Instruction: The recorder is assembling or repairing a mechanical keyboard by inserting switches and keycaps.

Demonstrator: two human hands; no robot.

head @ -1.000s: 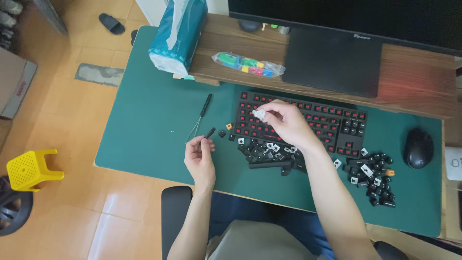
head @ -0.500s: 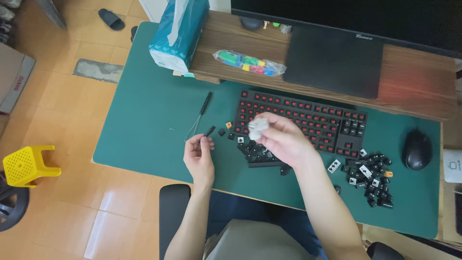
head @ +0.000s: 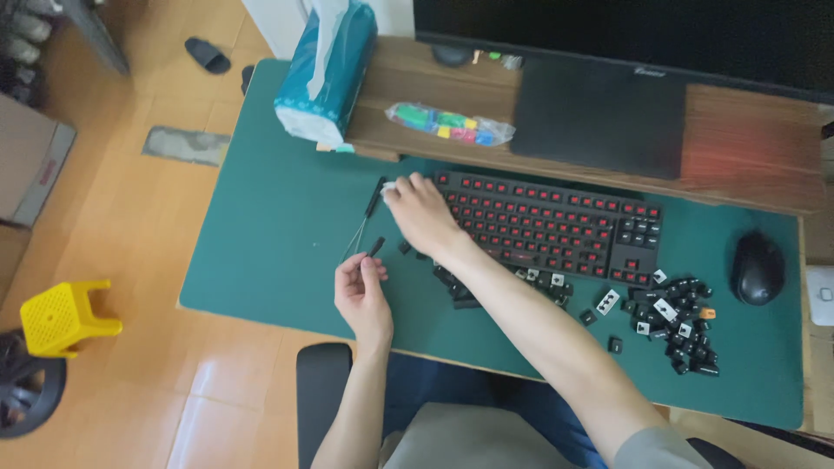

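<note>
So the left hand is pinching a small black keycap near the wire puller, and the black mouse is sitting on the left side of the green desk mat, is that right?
Not quite. In the head view the black computer mouse sits on the right side of the green desk mat, beyond the black keyboard with red switches. The rest holds: the left hand pinches a small black keycap near the thin wire keycap puller.

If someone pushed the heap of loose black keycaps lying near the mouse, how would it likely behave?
The heap of small black plastic keycaps would probably scatter rather than slide as one, since the pieces lie loose and some already sit apart. They look light and blocky, so likely tumble, not roll. The green desk mat may slow them.
</note>
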